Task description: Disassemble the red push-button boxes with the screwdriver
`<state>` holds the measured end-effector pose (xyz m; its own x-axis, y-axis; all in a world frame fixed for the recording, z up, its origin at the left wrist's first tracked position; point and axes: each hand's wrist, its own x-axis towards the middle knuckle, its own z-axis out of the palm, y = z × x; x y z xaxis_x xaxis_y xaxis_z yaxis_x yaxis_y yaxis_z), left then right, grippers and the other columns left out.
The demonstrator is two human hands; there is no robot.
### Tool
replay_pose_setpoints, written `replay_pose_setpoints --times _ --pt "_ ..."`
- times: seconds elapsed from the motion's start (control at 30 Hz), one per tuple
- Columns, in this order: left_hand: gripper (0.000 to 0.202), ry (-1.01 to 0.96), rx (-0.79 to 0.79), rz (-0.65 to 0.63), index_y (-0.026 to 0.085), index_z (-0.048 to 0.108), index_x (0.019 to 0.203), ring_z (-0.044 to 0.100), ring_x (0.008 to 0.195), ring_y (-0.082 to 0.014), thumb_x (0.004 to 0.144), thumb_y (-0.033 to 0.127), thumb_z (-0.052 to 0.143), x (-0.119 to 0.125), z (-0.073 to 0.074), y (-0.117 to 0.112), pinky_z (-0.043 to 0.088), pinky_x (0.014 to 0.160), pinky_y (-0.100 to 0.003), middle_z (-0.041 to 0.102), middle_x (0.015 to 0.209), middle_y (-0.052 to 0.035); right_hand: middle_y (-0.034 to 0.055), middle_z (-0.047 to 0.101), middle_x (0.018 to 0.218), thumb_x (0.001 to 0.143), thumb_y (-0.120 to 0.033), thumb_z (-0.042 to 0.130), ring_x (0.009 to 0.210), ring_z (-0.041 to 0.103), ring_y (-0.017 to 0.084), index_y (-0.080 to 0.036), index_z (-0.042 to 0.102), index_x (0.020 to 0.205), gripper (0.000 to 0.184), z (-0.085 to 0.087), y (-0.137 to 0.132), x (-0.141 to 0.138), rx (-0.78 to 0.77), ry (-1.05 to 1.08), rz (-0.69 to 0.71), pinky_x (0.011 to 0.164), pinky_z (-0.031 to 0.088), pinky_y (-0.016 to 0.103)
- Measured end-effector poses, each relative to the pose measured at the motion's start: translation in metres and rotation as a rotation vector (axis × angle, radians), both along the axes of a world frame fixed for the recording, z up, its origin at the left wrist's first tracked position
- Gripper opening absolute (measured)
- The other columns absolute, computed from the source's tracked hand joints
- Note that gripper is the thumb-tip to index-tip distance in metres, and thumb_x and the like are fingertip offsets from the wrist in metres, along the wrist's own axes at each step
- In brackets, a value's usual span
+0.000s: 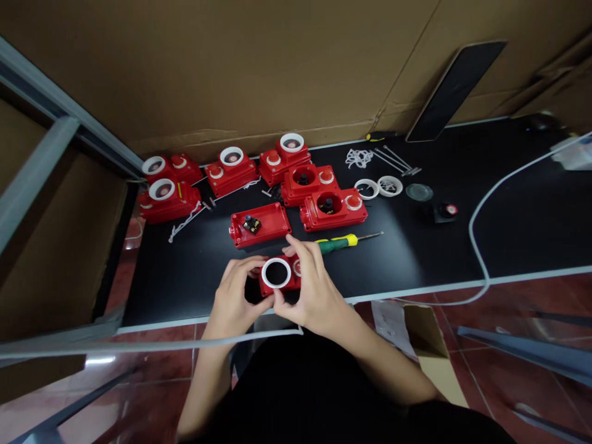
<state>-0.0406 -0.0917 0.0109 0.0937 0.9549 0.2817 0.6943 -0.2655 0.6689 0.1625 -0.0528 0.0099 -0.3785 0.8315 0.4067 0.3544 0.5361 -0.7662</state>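
Both hands grip a small red housing cover (293, 285) near the table's front edge. A white ring (276, 273) with a dark opening sits on its left part. My left hand (237, 290) closes on the left side, thumb low by the ring and fingers behind. My right hand (314, 287) is closed around the right side, its thumb at the ring's lower edge and its fingers over the far edge, partly hiding a red round part. Just beyond lies an open red box base (272, 231) with a black switch block (252, 225) in it.
A green-and-yellow screwdriver (342, 242) lies behind my right hand. Several red boxes (234, 176) stand along the back. To the right are two white rings (390, 186), a clear disc (419, 192), a black switch (445, 213) and a grey cable (476, 240).
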Motion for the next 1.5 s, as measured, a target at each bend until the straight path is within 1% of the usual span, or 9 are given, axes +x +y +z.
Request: replay_pose_setpoints --times 0.17,0.3,0.4,0.73,0.97,1.1,1.23,1.37,1.5 --pt "0.044 0.023 -0.007 -0.003 0.026 0.065 0.134 0.073 0.109 -0.0258 0.096 0.030 0.086 -0.0010 -0.0001 0.0003 0.065 0.093 -0.040 0.077 0.131 -0.0080 0.0194 0.052 0.142 0.093 -0.017 0.077 0.135 0.062 0.033 -0.018 0.026 0.171 0.093 0.0001 -0.0005 0.0027 0.013 0.012 0.028 0.120 0.060 0.054" --pt "0.047 0.045 0.005 -0.001 0.025 0.064 0.138 0.073 0.106 -0.0251 0.097 0.034 0.086 -0.0011 0.0006 0.0007 0.065 0.092 -0.039 0.077 0.128 -0.0078 0.0189 0.054 0.142 0.089 -0.004 0.064 0.137 0.062 0.033 -0.019 0.029 0.170 0.090 -0.0001 0.0000 0.0042 -0.003 0.038 0.054 0.121 0.059 0.055" --pt "0.050 0.060 0.010 0.007 0.025 0.064 0.141 0.073 0.104 -0.0247 0.098 0.036 0.086 -0.0008 0.0008 0.0001 0.065 0.093 -0.040 0.077 0.126 -0.0078 0.0211 0.053 0.145 0.090 -0.010 0.069 0.139 0.060 0.035 -0.018 0.029 0.169 0.088 -0.0002 0.0007 0.0048 -0.001 0.021 0.059 0.120 0.059 0.059" --pt "0.053 0.066 -0.020 0.014 0.026 0.064 0.141 0.072 0.110 -0.0269 0.097 0.039 0.089 -0.0002 0.0013 0.0000 0.065 0.096 -0.043 0.078 0.131 -0.0086 0.0194 0.057 0.144 0.086 0.000 0.059 0.139 0.062 0.034 -0.022 0.032 0.166 0.087 0.0021 0.0003 0.0065 -0.031 0.053 0.104 0.120 0.059 0.060" --pt "0.052 0.081 -0.012 0.015 0.025 0.064 0.141 0.072 0.111 -0.0273 0.097 0.039 0.088 -0.0009 0.0013 -0.0007 0.065 0.096 -0.043 0.077 0.131 -0.0088 0.0200 0.058 0.146 0.088 -0.002 0.061 0.140 0.063 0.034 -0.021 0.033 0.166 0.085 0.0014 0.0007 0.0062 -0.006 0.043 0.099 0.119 0.059 0.060" --pt "0.050 0.077 0.008 -0.003 0.025 0.064 0.141 0.072 0.112 -0.0275 0.099 0.038 0.086 -0.0004 0.0018 -0.0001 0.065 0.097 -0.043 0.078 0.132 -0.0086 0.0220 0.057 0.147 0.094 -0.012 0.068 0.142 0.061 0.037 -0.019 0.033 0.165 0.080 0.0013 0.0007 0.0056 0.020 0.017 0.077 0.118 0.060 0.061" --pt "0.051 0.076 -0.015 0.013 0.025 0.064 0.141 0.072 0.113 -0.0287 0.098 0.040 0.087 -0.0001 0.0015 0.0003 0.065 0.097 -0.045 0.078 0.134 -0.0092 0.0207 0.058 0.148 0.092 -0.005 0.059 0.142 0.062 0.035 -0.021 0.034 0.165 0.079 0.0016 0.0016 0.0060 0.004 0.027 0.096 0.119 0.059 0.062" --pt "0.051 0.074 -0.007 0.002 0.026 0.063 0.142 0.071 0.114 -0.0292 0.096 0.032 0.087 -0.0013 -0.0014 -0.0001 0.065 0.099 -0.046 0.078 0.134 -0.0089 0.0213 0.064 0.145 0.102 -0.026 0.075 0.137 0.066 0.037 -0.020 0.046 0.158 0.063 0.0024 0.0026 0.0026 0.036 -0.050 0.080 0.115 0.062 0.061" --pt "0.051 0.069 -0.005 0.014 0.026 0.065 0.140 0.071 0.113 -0.0288 0.095 0.031 0.088 -0.0011 -0.0018 -0.0005 0.064 0.100 -0.045 0.078 0.132 -0.0085 0.0156 0.072 0.138 0.106 -0.022 0.071 0.130 0.072 0.032 -0.024 0.052 0.153 0.051 0.0032 0.0009 -0.0003 0.092 0.052 0.039 0.109 0.066 0.054"
